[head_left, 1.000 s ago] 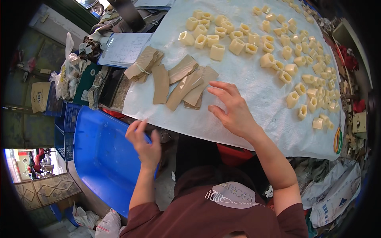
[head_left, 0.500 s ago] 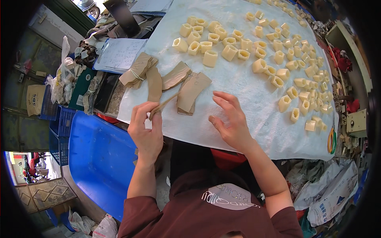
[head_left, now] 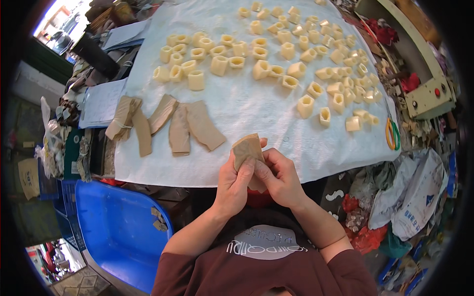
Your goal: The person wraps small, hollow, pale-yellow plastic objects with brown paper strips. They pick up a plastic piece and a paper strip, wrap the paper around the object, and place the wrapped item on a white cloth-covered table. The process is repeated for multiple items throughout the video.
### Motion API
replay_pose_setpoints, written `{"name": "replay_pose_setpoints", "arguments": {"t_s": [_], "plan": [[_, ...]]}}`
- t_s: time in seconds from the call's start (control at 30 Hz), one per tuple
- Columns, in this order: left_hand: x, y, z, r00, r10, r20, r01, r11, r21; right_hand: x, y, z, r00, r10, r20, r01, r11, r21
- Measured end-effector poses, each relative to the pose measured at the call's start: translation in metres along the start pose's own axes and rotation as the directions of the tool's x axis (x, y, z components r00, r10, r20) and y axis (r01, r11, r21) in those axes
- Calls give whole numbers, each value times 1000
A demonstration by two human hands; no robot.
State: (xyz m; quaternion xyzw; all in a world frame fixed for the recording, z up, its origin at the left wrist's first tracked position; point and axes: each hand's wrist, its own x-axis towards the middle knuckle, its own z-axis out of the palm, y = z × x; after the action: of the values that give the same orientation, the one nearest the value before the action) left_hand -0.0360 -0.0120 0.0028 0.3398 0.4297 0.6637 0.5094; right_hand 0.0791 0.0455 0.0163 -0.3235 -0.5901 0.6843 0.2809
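Note:
In front of my body, at the table's near edge, a curved brown leather-like piece (head_left: 248,149) is held upright between both hands. My left hand (head_left: 231,186) pinches its left side with the thumb on its face. My right hand (head_left: 282,180) grips the right side, thumb beside the other thumb, fingers partly hidden behind the piece. More brown curved pieces (head_left: 203,126) lie fanned on the white cloth (head_left: 247,111) to the left. Beside them sits a tied bundle of such pieces (head_left: 123,118). The lower part of the held piece is mostly covered by my hands.
Many pale yellow hollow blocks (head_left: 296,69) stand and lie across the cloth's far and right areas. A blue tub (head_left: 108,217) with a few brown scraps is at lower left. Coloured bands (head_left: 392,134) hang at the right edge, near plastic sacks (head_left: 414,192).
My left hand has moved right and my right hand has come in to meet it on the brown piece. The right hand was empty before. The view has shifted to the right.

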Motion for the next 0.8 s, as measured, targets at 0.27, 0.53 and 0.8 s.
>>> {"name": "replay_pose_setpoints", "arguments": {"t_s": [0.27,0.53,0.8], "plan": [[6,6,17,999,48,16,-50,916,398,-12,-7,-24,869,-487,-83,384,772,-506],[8,-7,24,940,273,202,-333,614,716,-15,-18,-25,900,-436,-24,366,782,-505],[10,-4,27,912,272,307,-370,226,901,-19,-18,-33,953,-297,-57,245,870,-429]]}}
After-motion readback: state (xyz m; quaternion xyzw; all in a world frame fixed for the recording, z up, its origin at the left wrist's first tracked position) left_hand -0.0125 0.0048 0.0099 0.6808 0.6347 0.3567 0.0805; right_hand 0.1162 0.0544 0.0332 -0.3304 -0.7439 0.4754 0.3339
